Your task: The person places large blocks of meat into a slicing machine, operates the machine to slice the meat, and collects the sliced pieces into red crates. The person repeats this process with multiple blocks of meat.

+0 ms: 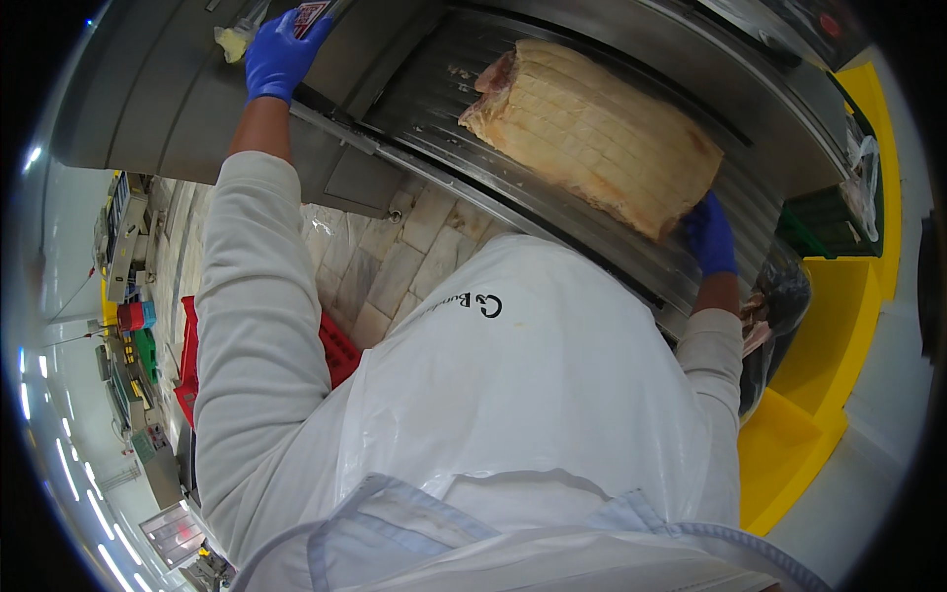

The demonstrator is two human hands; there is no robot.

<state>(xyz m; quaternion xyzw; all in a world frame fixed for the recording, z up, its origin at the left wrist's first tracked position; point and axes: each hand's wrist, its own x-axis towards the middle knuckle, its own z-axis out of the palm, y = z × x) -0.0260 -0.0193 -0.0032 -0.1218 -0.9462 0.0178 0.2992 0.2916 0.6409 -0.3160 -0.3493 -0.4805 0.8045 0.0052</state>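
A large pale slab of meat, its surface scored in squares and pink at the left end, lies on a ridged metal tray in a steel machine. My right hand, in a blue glove, grips the slab's lower right end, its fingertips partly hidden. At the upper left, my blue-gloved left hand has its fingers closed at a small red-and-white printed patch on the machine's edge; what they hold is unclear. A small yellowish item in clear plastic is beside that hand.
Red crates stand low at the left on the tiled floor. Yellow bins and a green crate with plastic bags line the right. Dark bagged meat lies below my right hand. Equipment stands along the far left.
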